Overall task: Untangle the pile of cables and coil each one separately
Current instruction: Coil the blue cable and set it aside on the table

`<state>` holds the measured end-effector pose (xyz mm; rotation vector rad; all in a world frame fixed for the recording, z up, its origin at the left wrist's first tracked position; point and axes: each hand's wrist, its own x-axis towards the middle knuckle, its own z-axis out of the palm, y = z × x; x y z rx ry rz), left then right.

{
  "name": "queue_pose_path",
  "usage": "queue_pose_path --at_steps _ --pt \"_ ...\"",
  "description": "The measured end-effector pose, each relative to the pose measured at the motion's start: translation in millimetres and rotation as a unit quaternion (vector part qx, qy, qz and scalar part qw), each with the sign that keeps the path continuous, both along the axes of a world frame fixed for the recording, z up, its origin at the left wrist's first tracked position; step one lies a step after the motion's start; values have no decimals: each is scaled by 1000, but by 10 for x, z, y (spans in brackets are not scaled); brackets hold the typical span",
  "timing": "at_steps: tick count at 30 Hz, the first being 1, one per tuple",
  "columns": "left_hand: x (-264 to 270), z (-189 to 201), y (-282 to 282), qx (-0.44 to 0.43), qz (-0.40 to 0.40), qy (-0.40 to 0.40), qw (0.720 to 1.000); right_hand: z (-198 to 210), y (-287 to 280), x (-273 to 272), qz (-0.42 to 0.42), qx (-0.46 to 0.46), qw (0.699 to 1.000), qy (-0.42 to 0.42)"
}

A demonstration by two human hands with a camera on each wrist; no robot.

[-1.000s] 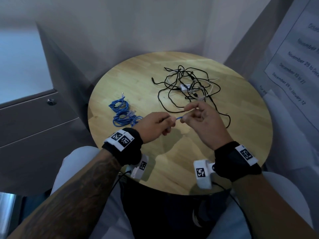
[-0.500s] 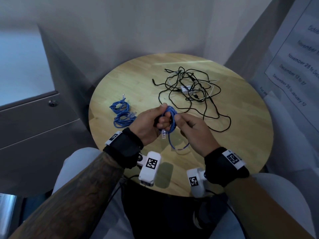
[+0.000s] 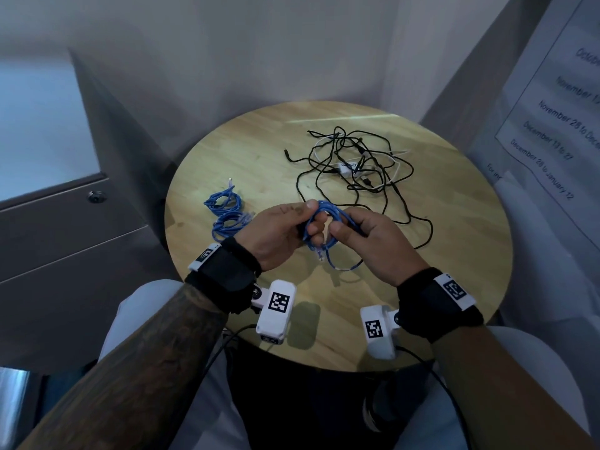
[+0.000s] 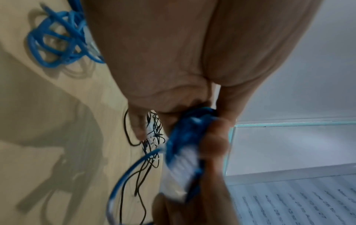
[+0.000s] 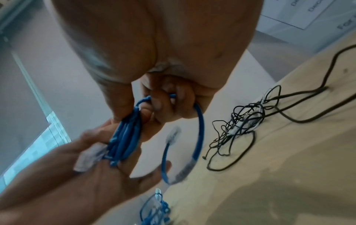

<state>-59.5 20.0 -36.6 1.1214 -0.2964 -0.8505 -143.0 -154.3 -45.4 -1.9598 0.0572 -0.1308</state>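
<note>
Above the round wooden table [image 3: 438,287], both hands work a blue network cable [image 3: 324,219] wound into a small bundle of loops. My left hand [image 3: 285,232] grips the bundle [image 5: 123,140] with thumb and fingers. My right hand [image 3: 363,235] pinches the cable's free strand [image 5: 199,130], which hangs in a loop with a clear plug at its end [image 5: 173,134]. Two coiled blue cables [image 3: 227,212] lie on the table to the left. A tangle of black and white cables [image 3: 354,164] lies at the far middle of the table.
A grey cabinet with a lock [image 3: 96,197] stands to the left of the table. Walls close in behind, and a printed notice [image 3: 558,102] hangs on the right. My knees sit under the near table edge.
The blue cable, stretched short between the hands a second ago, is now a bundle of loops in the left hand. Both hands have moved slightly nearer to me.
</note>
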Motion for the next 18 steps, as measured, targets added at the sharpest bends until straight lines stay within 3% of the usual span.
queue_pose_path --at_steps 3,8,12,15,18 --pt "-38 -49 -80 27 28 27 999 -51 30 -10 -4 -23 1000 -7" --pt "-37 -140 -187 14 164 31 986 -117 37 10 -6 -5 1000 14" --pt "195 -127 -29 -14 250 84 964 -286 -136 13 -33 -154 987 31" --pt "326 -154 94 -1 249 97 964 -258 -164 24 -97 -62 992 56" --pt "258 -148 55 7 235 94 967 -143 -26 39 -77 76 994 30"
